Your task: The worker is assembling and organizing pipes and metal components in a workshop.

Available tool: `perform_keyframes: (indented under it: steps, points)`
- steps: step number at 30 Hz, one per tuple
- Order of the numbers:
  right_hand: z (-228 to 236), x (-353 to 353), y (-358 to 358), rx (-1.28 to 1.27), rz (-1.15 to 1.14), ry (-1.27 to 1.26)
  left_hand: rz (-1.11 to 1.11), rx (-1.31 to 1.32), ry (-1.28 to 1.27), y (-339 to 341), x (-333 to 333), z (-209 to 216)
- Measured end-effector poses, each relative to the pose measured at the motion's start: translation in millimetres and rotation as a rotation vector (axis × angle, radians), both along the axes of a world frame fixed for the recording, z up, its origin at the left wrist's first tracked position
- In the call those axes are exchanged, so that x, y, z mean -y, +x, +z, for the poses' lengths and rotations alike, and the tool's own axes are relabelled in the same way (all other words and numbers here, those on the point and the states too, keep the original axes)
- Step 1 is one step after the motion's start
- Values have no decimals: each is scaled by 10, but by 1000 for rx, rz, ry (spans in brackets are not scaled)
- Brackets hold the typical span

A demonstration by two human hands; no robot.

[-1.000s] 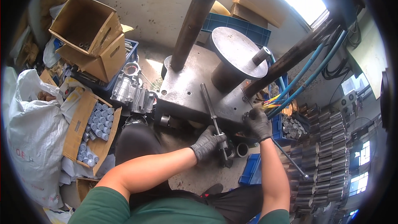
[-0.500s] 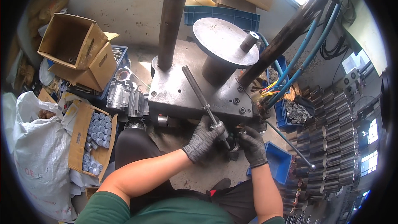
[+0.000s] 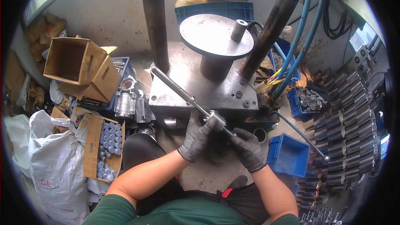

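A long metal shaft [image 3: 173,84] slants across in front of me, its thick, rough-surfaced end pointing up and left over the press bed. Lower down, a shiny cylindrical metal piece [image 3: 216,121] sits around the thinner part of it. My left hand [image 3: 196,135], in a dark grey glove, is closed round the shaft and this piece. At the shaft's lower right end, my gloved right hand [image 3: 249,148] pinches the tip with thumb and fingers. Whether a small part is also between those fingers is hidden.
Ahead stands a heavy metal press bed [image 3: 179,96] with a round plate [image 3: 216,37] and dark columns [image 3: 156,21]. A blue bin [image 3: 287,154] lies right, beside stacked metal cylinders [image 3: 341,129]. Left are a cardboard box of capped cylinders [image 3: 92,148] and a white sack [image 3: 54,158].
The shaft has tipped further to the left. My right hand has come from beside the shaft onto its lower end. The view has shifted, showing more of the blue bin.
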State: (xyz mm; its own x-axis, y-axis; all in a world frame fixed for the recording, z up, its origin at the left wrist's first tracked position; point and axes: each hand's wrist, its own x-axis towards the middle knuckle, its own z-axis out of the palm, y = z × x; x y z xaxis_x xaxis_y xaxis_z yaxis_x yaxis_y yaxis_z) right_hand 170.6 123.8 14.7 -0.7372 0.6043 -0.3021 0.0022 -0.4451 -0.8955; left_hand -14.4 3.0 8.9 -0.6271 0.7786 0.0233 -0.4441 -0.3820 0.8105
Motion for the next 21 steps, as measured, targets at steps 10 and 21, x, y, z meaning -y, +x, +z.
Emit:
perform_keyframes:
  steps: [10, 21]
  points:
    - [57, 153, -71, -6, -30, 218, -110, -223, 76, 94, 101, 158]
    - [301, 97, 85, -19, 489, 444, -93, -500, 170, -279, -337, 1372]
